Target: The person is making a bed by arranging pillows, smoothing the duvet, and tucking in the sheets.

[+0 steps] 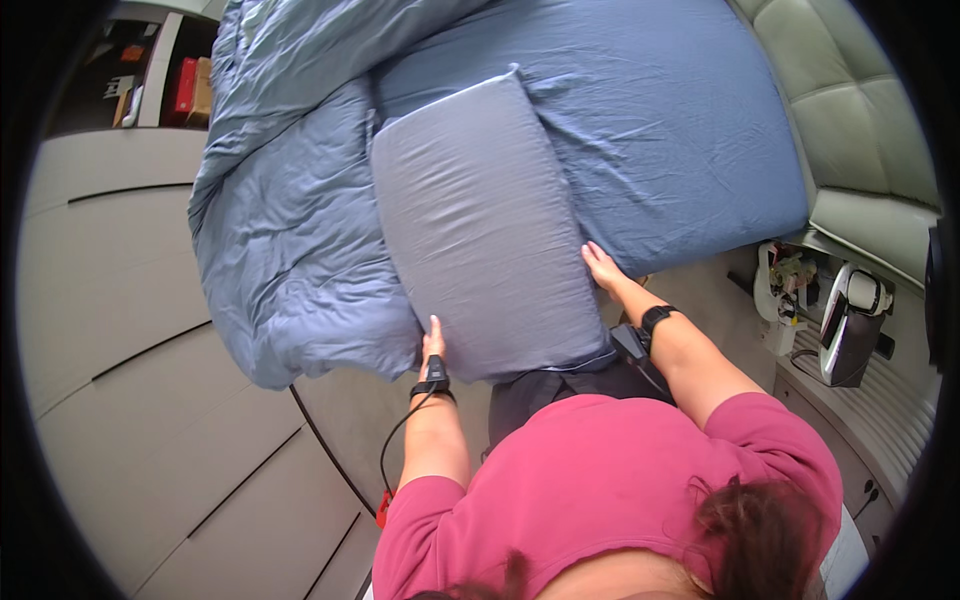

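Note:
A grey-blue pillow (480,225) in a fabric case lies lengthwise before me, its far end over the bed and its near end reaching my lap. My left hand (433,346) is against its left long side near the close end, part of the fingers hidden. On the opposite side my right hand (602,266) presses along the edge, fingers stretched out. The pillow is held between both hands. A crumpled blue duvet (300,247) borders it on the left, and a blue fitted sheet (675,150) covers the mattress to the right.
A padded green-grey headboard (847,90) rises at the right. Below it, a bedside cabinet (825,442) carries a white-and-dark device (851,322) and small items. Pale drawer fronts (120,300) line the left, under shelves holding a red box (184,86). A cable runs from my left wrist.

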Action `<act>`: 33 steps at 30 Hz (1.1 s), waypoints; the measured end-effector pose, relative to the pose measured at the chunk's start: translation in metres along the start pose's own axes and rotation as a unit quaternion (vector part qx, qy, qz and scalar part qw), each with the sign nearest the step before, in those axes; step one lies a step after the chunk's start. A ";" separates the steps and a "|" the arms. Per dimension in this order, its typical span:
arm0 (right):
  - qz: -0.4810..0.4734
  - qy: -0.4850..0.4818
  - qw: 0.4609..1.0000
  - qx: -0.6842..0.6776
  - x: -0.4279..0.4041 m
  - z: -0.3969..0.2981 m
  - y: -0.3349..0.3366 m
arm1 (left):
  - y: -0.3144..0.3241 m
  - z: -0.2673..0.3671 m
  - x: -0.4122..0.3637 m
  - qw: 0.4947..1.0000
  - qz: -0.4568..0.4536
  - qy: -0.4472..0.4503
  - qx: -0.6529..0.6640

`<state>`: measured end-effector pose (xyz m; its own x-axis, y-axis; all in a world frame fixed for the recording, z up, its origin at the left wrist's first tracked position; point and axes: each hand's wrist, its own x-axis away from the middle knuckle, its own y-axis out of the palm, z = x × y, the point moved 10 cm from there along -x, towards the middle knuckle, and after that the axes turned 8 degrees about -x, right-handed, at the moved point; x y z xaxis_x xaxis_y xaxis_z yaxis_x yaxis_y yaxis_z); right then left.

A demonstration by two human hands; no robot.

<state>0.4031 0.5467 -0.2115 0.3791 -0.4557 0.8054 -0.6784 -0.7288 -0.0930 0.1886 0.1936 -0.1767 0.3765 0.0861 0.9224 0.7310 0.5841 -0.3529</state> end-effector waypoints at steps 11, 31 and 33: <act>0.077 -0.280 0.925 -0.247 0.041 -0.231 -0.089 | 0.029 0.159 0.144 0.917 -0.002 0.243 0.317; 0.363 0.043 0.930 0.031 0.015 -0.030 -0.479 | 0.325 0.240 0.064 0.900 0.086 0.318 -0.286; 0.314 0.035 0.947 0.062 0.005 -0.024 -0.463 | 0.323 0.281 0.037 0.894 0.065 0.403 -0.186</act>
<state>0.7036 0.8939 -0.1506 -0.1200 -0.7870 0.6052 -0.6749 -0.3824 -0.6311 0.2789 0.6129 -0.2121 0.6500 -0.5635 0.5099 0.7334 0.2891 -0.6153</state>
